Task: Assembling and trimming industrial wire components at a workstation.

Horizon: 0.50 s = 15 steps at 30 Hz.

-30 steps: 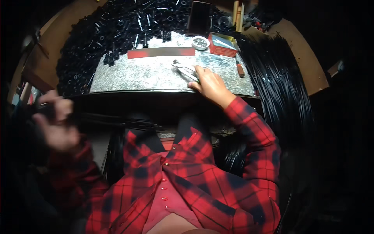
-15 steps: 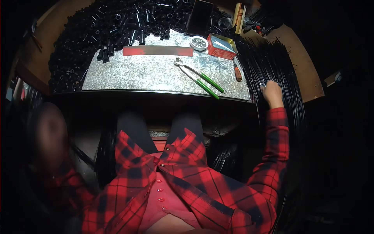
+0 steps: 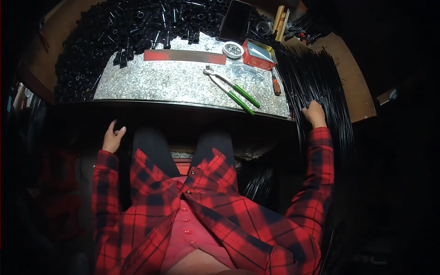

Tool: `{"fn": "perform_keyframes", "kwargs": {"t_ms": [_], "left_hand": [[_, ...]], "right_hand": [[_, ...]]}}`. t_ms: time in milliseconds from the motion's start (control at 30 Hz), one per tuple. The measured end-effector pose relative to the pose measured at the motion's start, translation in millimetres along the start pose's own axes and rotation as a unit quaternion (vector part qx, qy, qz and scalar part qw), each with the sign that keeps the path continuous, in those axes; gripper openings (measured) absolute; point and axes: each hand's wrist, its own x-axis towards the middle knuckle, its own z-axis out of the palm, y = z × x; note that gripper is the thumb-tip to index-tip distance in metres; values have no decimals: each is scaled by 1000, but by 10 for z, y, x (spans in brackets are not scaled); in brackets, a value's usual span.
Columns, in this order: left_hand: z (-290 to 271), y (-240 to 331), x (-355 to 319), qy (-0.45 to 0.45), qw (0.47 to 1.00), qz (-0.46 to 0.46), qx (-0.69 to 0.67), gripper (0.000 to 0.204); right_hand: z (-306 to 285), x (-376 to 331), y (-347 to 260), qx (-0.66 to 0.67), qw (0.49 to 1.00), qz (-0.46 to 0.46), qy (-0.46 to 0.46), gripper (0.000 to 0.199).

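Observation:
My right hand (image 3: 315, 114) is closed at the near edge of a thick bundle of thin black rods (image 3: 327, 82) hanging over the table's right side. Its fingers pinch among the rods; how many they hold is hidden. Below the table's front edge, above my left thigh, my left hand (image 3: 112, 138) has thumb and forefinger apart, with nothing visible between them. Green-handled pincers (image 3: 231, 89) lie on the speckled metal tabletop (image 3: 156, 82). Nearer my right hand rests a small tool with an orange-brown handle (image 3: 276, 85).
A large heap of black tubular parts (image 3: 105, 36) covers the table's far left. Across the back are a red-and-grey flat strip (image 3: 183, 56), a white cup of small metal pieces (image 3: 233, 49), a red box (image 3: 257, 56) and a dark phone (image 3: 234, 20).
My left hand has come up and inward from the far left, where it was blurred. My right hand stays at the rods, its wrist turned slightly. The view has shifted a little.

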Motion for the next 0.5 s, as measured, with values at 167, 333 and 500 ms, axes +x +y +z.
{"fn": "perform_keyframes", "kwargs": {"t_ms": [167, 333, 500], "left_hand": [[81, 190, -220, -41, 997, 58, -34, 56], [66, 301, -351, -59, 993, 65, -75, 48], [-12, 452, -500, -64, 992, 81, -78, 44]], "right_hand": [[91, 55, -4, 6, 1000, -21, 18, 31], [157, 148, 111, 26, 999, -26, 18, 32], [46, 302, 354, 89, 991, -22, 93, 34]]}}
